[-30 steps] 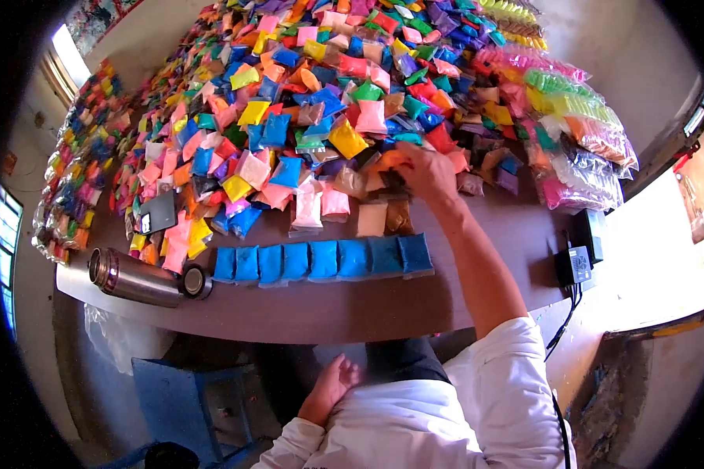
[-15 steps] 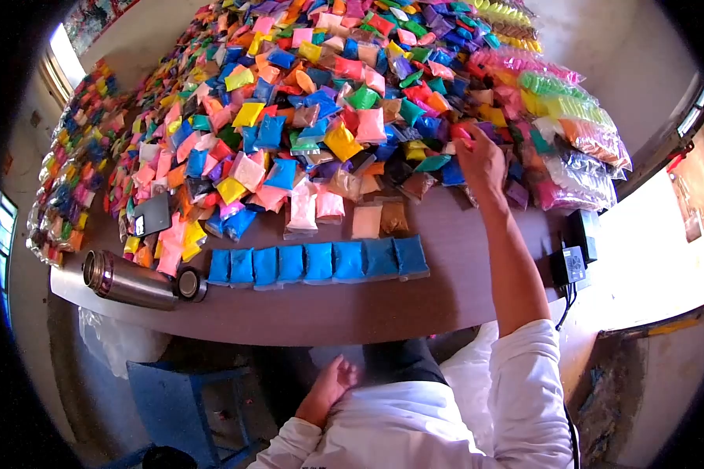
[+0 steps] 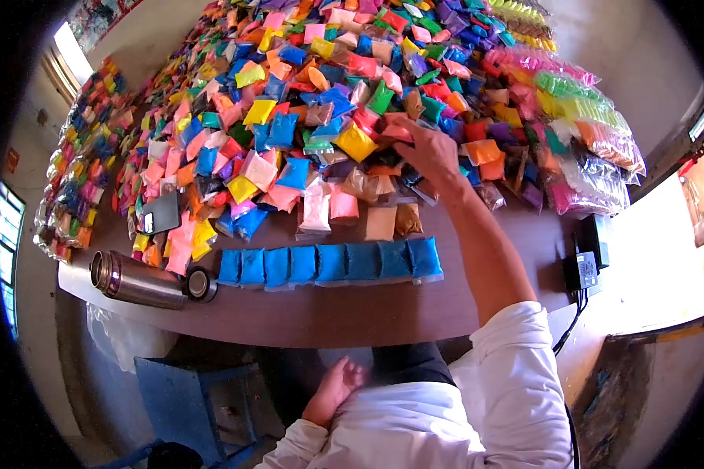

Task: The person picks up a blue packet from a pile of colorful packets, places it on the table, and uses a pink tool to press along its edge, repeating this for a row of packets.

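Note:
My right hand (image 3: 430, 155) reaches into the big heap of small coloured packets (image 3: 289, 86), its fingers at a salmon-pink packet (image 3: 396, 130) beside a yellow packet (image 3: 356, 143). Whether the fingers grip that packet is hard to tell. My left hand (image 3: 343, 384) rests near my lap below the table edge, fingers curled, with what they hold, if anything, hidden. A row of several blue packets (image 3: 330, 263) lies side by side near the table's front. Just behind the row are a peach packet (image 3: 381, 223) and a brown packet (image 3: 408, 220).
A steel flask (image 3: 139, 281) lies on its side at the front left, beside its round lid (image 3: 201, 284). A dark phone (image 3: 161, 213) rests on the heap's left edge. Bundled packets (image 3: 587, 133) and a black adapter (image 3: 581, 271) are on the right. A blue chair (image 3: 184, 399) stands below.
My right hand has moved left across the heap, away from a red packet, to the salmon-pink one. The view has shifted slightly. My left hand stays near my lap.

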A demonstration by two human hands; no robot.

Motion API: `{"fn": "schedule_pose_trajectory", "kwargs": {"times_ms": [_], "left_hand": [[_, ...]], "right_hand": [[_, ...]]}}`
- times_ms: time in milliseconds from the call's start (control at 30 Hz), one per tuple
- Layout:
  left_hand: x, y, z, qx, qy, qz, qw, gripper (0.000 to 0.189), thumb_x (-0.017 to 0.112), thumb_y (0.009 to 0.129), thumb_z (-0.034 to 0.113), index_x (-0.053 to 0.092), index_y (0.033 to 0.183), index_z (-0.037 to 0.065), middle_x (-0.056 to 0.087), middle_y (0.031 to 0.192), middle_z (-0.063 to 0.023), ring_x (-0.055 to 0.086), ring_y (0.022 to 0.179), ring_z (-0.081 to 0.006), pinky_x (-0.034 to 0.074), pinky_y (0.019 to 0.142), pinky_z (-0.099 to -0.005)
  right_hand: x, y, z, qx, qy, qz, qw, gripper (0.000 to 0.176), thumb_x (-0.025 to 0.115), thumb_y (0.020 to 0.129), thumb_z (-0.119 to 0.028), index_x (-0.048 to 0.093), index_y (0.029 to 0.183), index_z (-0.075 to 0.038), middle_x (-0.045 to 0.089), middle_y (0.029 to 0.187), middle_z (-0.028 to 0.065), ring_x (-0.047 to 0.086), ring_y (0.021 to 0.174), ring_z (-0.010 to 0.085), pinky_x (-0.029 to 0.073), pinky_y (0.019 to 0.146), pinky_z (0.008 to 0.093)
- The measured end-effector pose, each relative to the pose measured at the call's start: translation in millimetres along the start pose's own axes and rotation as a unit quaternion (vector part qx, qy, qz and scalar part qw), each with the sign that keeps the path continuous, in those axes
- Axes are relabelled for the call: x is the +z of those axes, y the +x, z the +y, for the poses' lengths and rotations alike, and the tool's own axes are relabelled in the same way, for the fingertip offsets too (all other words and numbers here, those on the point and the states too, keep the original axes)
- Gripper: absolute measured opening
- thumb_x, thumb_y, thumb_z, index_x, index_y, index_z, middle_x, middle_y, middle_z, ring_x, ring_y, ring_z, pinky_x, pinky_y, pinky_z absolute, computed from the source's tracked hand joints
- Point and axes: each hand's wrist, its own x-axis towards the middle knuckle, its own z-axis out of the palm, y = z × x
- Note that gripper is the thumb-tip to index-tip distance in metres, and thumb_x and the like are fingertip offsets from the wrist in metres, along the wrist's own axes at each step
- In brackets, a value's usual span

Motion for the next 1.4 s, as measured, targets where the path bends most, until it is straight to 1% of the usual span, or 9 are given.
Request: {"fn": "schedule_pose_trajectory", "kwargs": {"times_ms": [300, 467, 667, 833, 1067, 1133, 1267, 1333, 1400], "left_hand": [[8, -1, -1, -0.001, 0.011, 0.02, 1.0, 0.032, 0.053, 0.091, 0.029, 0.05, 0.068, 0.008, 0.054, 0.075, -0.0094, 0.048, 0.063, -0.0206, 0.04, 0.058, -0.0328], [-4, 7, -4, -0.012, 0.001, 0.002, 1.0, 0.026, 0.055, 0.091, 0.027, 0.052, 0.073, 0.008, 0.058, 0.074, -0.0104, 0.054, 0.068, -0.0221, 0.043, 0.058, -0.0327], [-16, 22, -8, -0.021, -0.007, 0.012, 1.0, 0.026, 0.058, 0.089, 0.028, 0.053, 0.075, 0.008, 0.059, 0.073, -0.011, 0.056, 0.068, -0.0223, 0.046, 0.061, -0.0348], [-14, 14, -4, -0.025, -0.009, 0.016, 1.0, 0.025, 0.059, 0.089, 0.029, 0.053, 0.077, 0.008, 0.061, 0.078, -0.0127, 0.057, 0.068, -0.024, 0.047, 0.06, -0.0357], [3, 9, 0, -0.01, 0.021, 0.07, 0.997, 0.033, 0.051, 0.092, 0.032, 0.049, 0.069, 0.008, 0.054, 0.075, -0.0096, 0.049, 0.063, -0.0201, 0.041, 0.058, -0.032], [-10, 13, 0, -0.034, -0.026, -0.005, 0.999, 0.026, 0.059, 0.089, 0.029, 0.054, 0.077, 0.007, 0.061, 0.077, -0.0117, 0.056, 0.067, -0.0241, 0.046, 0.059, -0.035], [-9, 15, -4, -0.023, -0.02, 0.024, 0.999, 0.026, 0.059, 0.089, 0.029, 0.055, 0.076, 0.007, 0.06, 0.076, -0.0109, 0.055, 0.066, -0.0231, 0.044, 0.057, -0.0341], [-9, 14, -2, -0.028, -0.027, -0.011, 0.999, 0.025, 0.058, 0.089, 0.028, 0.055, 0.075, 0.007, 0.059, 0.075, -0.0104, 0.054, 0.065, -0.0223, 0.043, 0.057, -0.0333], [-9, 16, -2, -0.035, -0.029, -0.017, 0.999, 0.025, 0.058, 0.089, 0.028, 0.055, 0.075, 0.007, 0.059, 0.074, -0.0101, 0.054, 0.065, -0.0218, 0.043, 0.057, -0.0331]], "right_hand": [[-16, -28, 104, 0.102, -0.092, 0.021, 0.99, 0.032, 0.064, 0.078, -0.025, 0.062, 0.109, -0.015, 0.065, 0.09, 0.0175, 0.062, 0.084, 0.0361, 0.049, 0.07, 0.0459], [-36, -36, 93, 0.127, 0.001, 0.136, 0.982, 0.023, 0.056, 0.086, -0.022, 0.063, 0.106, -0.014, 0.065, 0.089, 0.0175, 0.062, 0.086, 0.0369, 0.049, 0.072, 0.0444], [-23, 2, 16, 0.001, 0.046, 0.125, 0.991, 0.032, 0.055, 0.088, -0.016, 0.055, 0.12, -0.015, 0.056, 0.119, 0.0174, 0.056, 0.104, 0.0352, 0.048, 0.082, 0.04], [12, 34, -37, -0.097, -0.061, 0.15, 0.982, 0.041, 0.055, 0.084, -0.008, 0.053, 0.124, -0.015, 0.043, 0.135, 0.0087, 0.041, 0.124, 0.0305, 0.04, 0.094, 0.0415], [21, 32, 10, -0.153, -0.133, 0.06, 0.977, 0.042, 0.052, 0.076, -0.002, 0.056, 0.117, -0.01, 0.048, 0.129, 0.0055, 0.044, 0.119, 0.0252, 0.037, 0.093, 0.0403], [14, 27, 28, -0.188, -0.147, 0.114, 0.964, 0.037, 0.052, 0.074, -0.003, 0.058, 0.11, -0.006, 0.052, 0.123, 0.0056, 0.047, 0.115, 0.0255, 0.037, 0.094, 0.0399], [-6, 19, 71, -0.166, -0.193, 0.164, 0.953, 0.029, 0.055, 0.074, -0.005, 0.061, 0.102, -0.005, 0.056, 0.113, 0.0076, 0.049, 0.114, 0.0266, 0.036, 0.095, 0.0405], [-21, 16, 111, -0.122, -0.235, 0.105, 0.959, 0.031, 0.056, 0.073, -0.007, 0.062, 0.104, -0.006, 0.058, 0.111, 0.0084, 0.049, 0.113, 0.0272, 0.039, 0.093, 0.0387], [-20, 23, 159, -0.148, -0.197, 0.198, 0.949, 0.013, 0.053, 0.078, -0.01, 0.06, 0.088, -0.005, 0.06, 0.1, 0.0102, 0.053, 0.104, 0.0315, 0.044, 0.084, 0.0419]]}}
